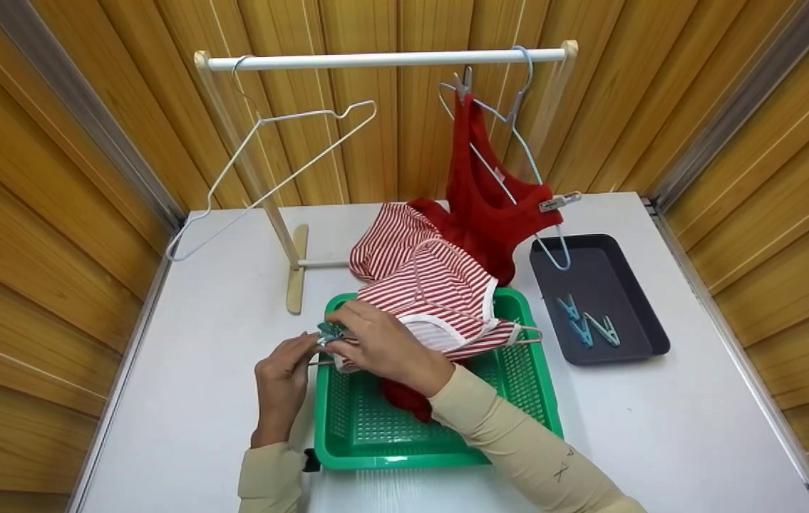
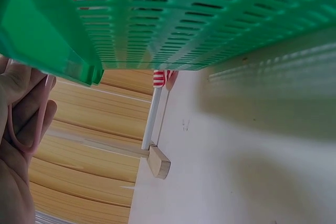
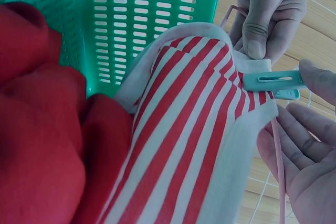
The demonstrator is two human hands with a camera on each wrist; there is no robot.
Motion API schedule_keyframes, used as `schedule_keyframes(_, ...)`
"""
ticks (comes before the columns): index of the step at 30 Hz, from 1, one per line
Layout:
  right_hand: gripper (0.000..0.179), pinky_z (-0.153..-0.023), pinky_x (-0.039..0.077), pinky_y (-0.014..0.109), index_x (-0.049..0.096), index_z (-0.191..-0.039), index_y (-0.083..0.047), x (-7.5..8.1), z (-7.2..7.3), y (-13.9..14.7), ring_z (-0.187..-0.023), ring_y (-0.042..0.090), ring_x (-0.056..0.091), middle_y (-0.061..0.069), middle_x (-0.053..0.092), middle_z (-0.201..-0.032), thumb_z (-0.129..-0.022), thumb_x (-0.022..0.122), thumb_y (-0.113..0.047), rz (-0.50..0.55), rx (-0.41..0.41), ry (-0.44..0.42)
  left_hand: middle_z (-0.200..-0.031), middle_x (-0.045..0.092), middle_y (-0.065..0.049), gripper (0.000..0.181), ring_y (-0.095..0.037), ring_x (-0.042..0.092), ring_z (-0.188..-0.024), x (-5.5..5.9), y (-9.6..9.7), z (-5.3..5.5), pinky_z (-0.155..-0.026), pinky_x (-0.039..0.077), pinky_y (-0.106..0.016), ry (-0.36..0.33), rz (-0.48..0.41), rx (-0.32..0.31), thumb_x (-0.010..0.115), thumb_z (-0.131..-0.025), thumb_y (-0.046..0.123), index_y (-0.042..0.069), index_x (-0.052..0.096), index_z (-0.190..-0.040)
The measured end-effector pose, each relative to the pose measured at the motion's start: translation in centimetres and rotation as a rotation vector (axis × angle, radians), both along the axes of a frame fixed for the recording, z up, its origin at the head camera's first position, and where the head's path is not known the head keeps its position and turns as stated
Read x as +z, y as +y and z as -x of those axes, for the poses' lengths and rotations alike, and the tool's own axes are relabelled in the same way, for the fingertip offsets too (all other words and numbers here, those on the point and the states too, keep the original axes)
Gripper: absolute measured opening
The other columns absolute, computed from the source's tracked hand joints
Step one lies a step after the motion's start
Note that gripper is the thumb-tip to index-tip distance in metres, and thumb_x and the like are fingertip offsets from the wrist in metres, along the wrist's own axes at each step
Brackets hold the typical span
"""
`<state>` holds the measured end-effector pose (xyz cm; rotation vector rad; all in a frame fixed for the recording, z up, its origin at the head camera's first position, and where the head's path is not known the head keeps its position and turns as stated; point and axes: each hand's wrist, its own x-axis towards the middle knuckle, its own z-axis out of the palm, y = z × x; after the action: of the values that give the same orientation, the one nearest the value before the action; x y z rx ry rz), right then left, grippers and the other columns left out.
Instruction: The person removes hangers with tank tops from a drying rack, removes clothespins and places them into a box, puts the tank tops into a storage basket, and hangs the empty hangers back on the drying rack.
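A red-and-white striped tank top (image 1: pixel 440 278) with white trim lies over the green basket (image 1: pixel 368 459), a pink hanger (image 1: pixel 534 335) inside it. My left hand (image 1: pixel 283 377) pinches the white strap edge at the left end of the hanger. In the left wrist view the hanger's pink loop (image 2: pixel 38 129) lies against the fingers. My right hand (image 1: pixel 383 345) holds a teal clothespin (image 3: pixel 270 80) by its tail, thumb on top. The clothespin's jaws are over the strap. Red cloth (image 3: pixel 42 119) lies in the basket below.
Behind stands a rack with a white rail (image 1: pixel 383 60). A bare white hanger (image 1: pixel 290 171) hangs at its left. At its right a red tank top (image 1: pixel 490 206) hangs from a blue hanger (image 1: pixel 529 153) with clothespins. A dark tray (image 1: pixel 636 306) holds several clothespins (image 1: pixel 582 331).
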<state>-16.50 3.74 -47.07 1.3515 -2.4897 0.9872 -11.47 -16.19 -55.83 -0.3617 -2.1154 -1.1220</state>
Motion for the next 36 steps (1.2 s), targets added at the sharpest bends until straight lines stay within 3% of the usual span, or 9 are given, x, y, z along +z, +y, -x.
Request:
schedule_keyframes(3, 0.030, -0.092, 0.058, 0.023, 0.068, -0.124, -0.001, 0.03, 0.01, -0.07, -0.097, 0.019, 0.066, 0.010, 0.069, -0.111, -0.102, 0.077, -0.019, 0.015, 0.009, -0.017, -0.097, 0.081, -0.008, 0.031, -0.031, 0.078, -0.091, 0.06, 0.03, -0.05, -0.097, 0.055, -0.019, -0.004, -0.015, -0.005, 0.077, -0.083, -0.022, -0.002, 0.083, -0.106)
schedule_keyframes(10, 0.041, -0.098, 0.055, 0.023, 0.066, -0.135, -0.002, 0.13, 0.09, -0.35, -0.106, 0.019, 0.066, 0.011, 0.069, -0.120, -0.101, 0.077, -0.022, -0.042, 0.005, -0.063, -0.099, 0.081, -0.007, 0.034, -0.029, 0.078, -0.091, 0.06, 0.06, 0.02, -0.097, 0.055, -0.022, 0.004, -0.011, -0.018, 0.076, -0.083, -0.024, 0.000, 0.083, -0.105)
schedule_keyframes(14, 0.035, -0.098, 0.055, 0.023, 0.067, -0.131, -0.002, 0.06, 0.11, -0.49, -0.106, 0.018, 0.066, 0.011, 0.069, -0.119, -0.101, 0.076, -0.018, -0.044, 0.013, -0.066, -0.098, 0.081, -0.005, 0.033, -0.029, 0.079, -0.091, 0.03, 0.08, 0.00, -0.097, 0.055, -0.021, -0.001, -0.012, -0.016, 0.077, -0.083, -0.023, 0.002, 0.084, -0.103)
schedule_keyframes(28, 0.022, -0.090, 0.058, 0.024, 0.068, -0.119, -0.002, -0.37, 0.35, -0.27, -0.098, 0.019, 0.068, 0.010, 0.070, -0.110, -0.100, 0.077, -0.008, 0.081, 0.080, -0.028, -0.098, 0.081, -0.007, 0.030, -0.031, 0.078, -0.091, 0.29, 0.27, -0.05, -0.098, 0.055, -0.021, 0.007, -0.028, -0.035, 0.075, -0.085, -0.022, 0.001, 0.083, -0.102)
schedule_keyframes(36, 0.019, -0.086, 0.058, 0.022, 0.070, -0.116, 0.000, -0.72, 0.49, -0.10, -0.093, 0.018, 0.066, 0.010, 0.070, -0.108, -0.100, 0.076, -0.005, 0.167, 0.075, -0.037, -0.099, 0.081, -0.008, 0.029, -0.031, 0.078, -0.091, 0.21, 0.21, 0.10, -0.099, 0.055, -0.022, -0.002, -0.043, -0.047, 0.075, -0.086, -0.022, 0.000, 0.083, -0.103)
